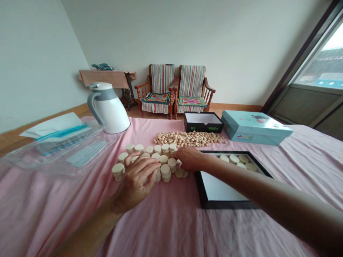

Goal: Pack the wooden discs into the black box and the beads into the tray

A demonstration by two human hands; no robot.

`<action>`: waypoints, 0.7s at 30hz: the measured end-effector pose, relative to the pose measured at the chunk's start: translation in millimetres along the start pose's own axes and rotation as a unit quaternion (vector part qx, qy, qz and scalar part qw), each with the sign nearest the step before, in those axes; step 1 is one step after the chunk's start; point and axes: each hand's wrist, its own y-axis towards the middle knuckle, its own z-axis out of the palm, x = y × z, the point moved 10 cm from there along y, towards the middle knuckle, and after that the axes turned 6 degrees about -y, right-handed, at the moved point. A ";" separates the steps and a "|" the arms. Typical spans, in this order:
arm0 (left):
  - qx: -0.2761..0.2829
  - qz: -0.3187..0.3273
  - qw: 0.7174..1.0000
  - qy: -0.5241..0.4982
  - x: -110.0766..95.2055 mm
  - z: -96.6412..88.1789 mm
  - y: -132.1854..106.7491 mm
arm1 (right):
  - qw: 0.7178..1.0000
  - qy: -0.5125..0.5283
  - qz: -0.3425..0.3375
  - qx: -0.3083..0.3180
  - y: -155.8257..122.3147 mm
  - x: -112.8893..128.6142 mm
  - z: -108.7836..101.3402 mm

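Observation:
Short stacks of pale round wooden discs [165, 170] stand close together on the pink cloth. Over the left part of them lies my left hand [140, 175], its fingers stretched out and its thumb apart, with nothing seen in its grasp. My right hand [189, 159] is at the right edge of the stacks, fingers curled down. Its fingertips are partly hidden, so what they hold cannot be made out. Just below it a few loose discs [180, 173] lie flat. Under my right forearm is a shallow black-edged tray [222, 189], with several discs [234, 159] at its far side.
Behind the stacks spreads a heap of small wooden pieces [187, 138]. Farther back stand a black box [204, 125] and a light blue box [254, 128]. A white jug [112, 110] and clear plastic packaging [66, 150] are on the left. Two chairs [175, 92] stand beyond the cloth.

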 end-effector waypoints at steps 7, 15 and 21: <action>0.003 0.001 1.000 -0.006 1.0 1.0 -1.0 | 1.000 -0.003 -0.029 -0.006 3.9 5.2 1.8; 0.006 0.001 1.000 -0.006 1.2 0.5 -1.0 | 1.000 -0.014 -0.005 -0.002 -2.1 4.1 -0.9; 0.013 0.001 1.000 -0.004 0.5 0.8 -0.1 | 0.999 -0.050 0.007 -0.019 -12.6 0.2 -23.1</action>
